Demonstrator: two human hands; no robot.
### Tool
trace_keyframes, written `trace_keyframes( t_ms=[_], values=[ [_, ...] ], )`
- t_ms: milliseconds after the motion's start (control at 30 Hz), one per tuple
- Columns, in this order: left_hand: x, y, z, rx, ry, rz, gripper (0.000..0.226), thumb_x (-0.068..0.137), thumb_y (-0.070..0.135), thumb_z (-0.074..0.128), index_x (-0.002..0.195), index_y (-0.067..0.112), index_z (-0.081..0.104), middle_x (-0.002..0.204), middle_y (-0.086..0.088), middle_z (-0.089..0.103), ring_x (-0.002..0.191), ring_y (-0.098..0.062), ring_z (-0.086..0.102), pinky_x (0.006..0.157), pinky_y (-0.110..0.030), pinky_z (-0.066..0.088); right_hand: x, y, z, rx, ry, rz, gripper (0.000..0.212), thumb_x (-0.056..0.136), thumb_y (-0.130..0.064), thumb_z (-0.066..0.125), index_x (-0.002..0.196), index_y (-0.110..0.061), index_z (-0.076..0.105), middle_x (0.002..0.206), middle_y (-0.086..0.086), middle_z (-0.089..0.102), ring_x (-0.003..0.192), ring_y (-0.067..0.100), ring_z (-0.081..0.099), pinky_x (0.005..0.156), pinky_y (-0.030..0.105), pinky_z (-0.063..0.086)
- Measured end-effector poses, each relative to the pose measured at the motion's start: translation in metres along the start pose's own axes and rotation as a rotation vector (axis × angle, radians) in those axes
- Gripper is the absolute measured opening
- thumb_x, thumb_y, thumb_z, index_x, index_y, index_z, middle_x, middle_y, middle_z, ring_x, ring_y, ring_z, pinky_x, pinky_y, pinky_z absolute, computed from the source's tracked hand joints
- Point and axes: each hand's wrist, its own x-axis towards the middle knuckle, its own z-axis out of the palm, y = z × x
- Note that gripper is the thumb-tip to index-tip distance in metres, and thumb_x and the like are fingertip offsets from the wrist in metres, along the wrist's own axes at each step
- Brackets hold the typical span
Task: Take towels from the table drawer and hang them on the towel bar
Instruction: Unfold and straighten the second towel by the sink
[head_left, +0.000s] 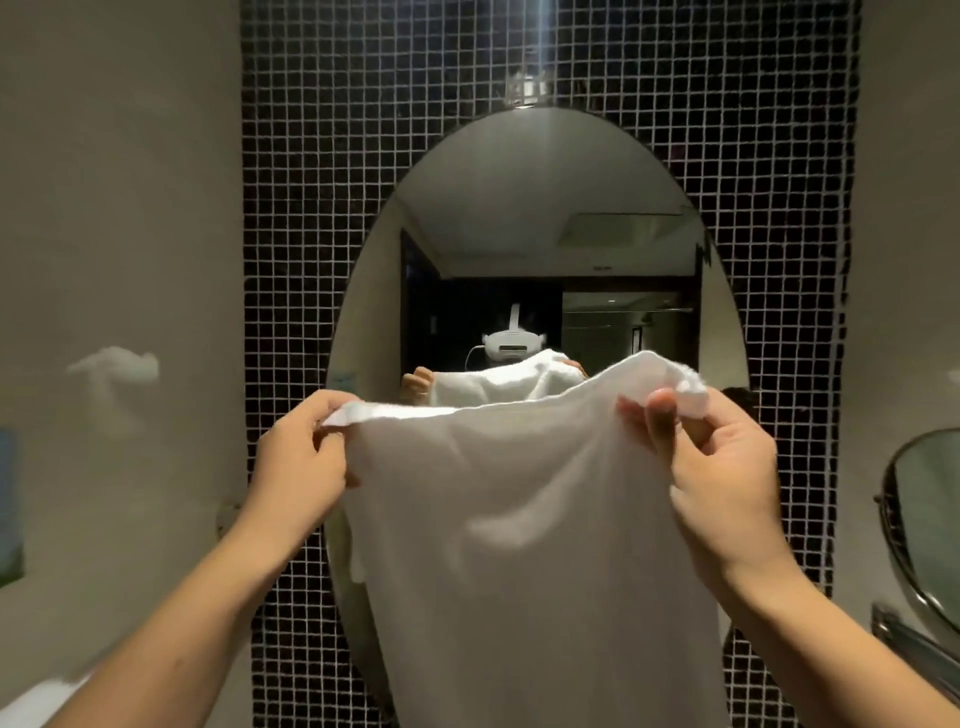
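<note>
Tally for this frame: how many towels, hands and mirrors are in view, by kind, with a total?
White towel: 1
Hands: 2, left hand and right hand, each gripping a top corner
Mirrors: 2, oval mirror and round mirror at right edge
Total: 5

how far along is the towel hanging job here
Done: one white towel is out and unfolded. In hand: the left hand and right hand pinch its top corners, holding it spread before the oval mirror. Left: hanging it; no towel bar or drawer is in view, so any remaining towels can't be judged.
</note>
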Motion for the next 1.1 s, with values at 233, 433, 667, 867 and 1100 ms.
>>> trace_keyframes(
  t_ms=[233,433,667,867,1100],
  values=[
    [-0.018,0.035,0.039,-0.305,-0.233,-0.001,0.042,0.095,-0.006,0.049,0.096,0.030,0.071,0.102,-0.002,0.071,0.095,-0.016,0.068,0.075,-0.029,0.052,-0.004,-0.005,0.021,-0.040,-0.371,0.311,0.026,0.100,-0.030,0.055,0.105,-0.011,0.071,0.092,0.005,0.080,0.090,0.020,0.078,0.077,0.033,0.063],
    [-0.051,0.048,0.076,-0.424,-0.457,0.128,0.013,0.092,0.033,0.063,0.097,0.024,0.071,0.102,-0.001,0.069,0.098,-0.022,0.069,0.080,-0.029,0.056,-0.023,0.006,0.038,-0.203,-0.462,0.345,0.014,0.102,-0.027,0.059,0.108,-0.025,0.072,0.089,-0.003,0.078,0.082,0.015,0.076,0.068,0.029,0.062],
    [-0.063,0.037,0.083,-0.542,-0.419,-0.013,0.028,0.084,0.046,0.071,0.109,0.036,0.061,0.104,-0.004,0.066,0.093,-0.017,0.068,0.078,-0.030,0.055,-0.044,0.021,0.042,-0.225,-0.455,0.271,0.042,0.094,-0.058,0.055,0.093,-0.022,0.076,0.077,0.007,0.071,0.072,0.031,0.063,0.066,0.044,0.054],
    [-0.063,0.043,0.086,-0.790,-0.470,-0.246,0.058,0.077,0.040,0.080,0.116,0.045,0.037,0.120,-0.011,0.064,0.096,-0.026,0.075,0.080,-0.041,0.060,-0.046,0.022,0.052,-0.096,-0.469,0.304,0.031,0.097,-0.052,0.055,0.101,-0.027,0.073,0.101,-0.001,0.074,0.095,0.010,0.072,0.084,0.031,0.060],
    [-0.060,0.059,0.075,-0.782,-0.507,-0.306,0.045,0.079,0.032,0.071,0.101,0.023,0.032,0.113,-0.012,0.063,0.077,-0.010,0.073,0.057,-0.024,0.055,-0.035,0.022,0.051,0.079,-0.420,0.417,0.030,0.087,-0.035,0.068,0.106,-0.012,0.069,0.104,0.011,0.078,0.101,0.029,0.075,0.097,0.053,0.057]
  ],
)
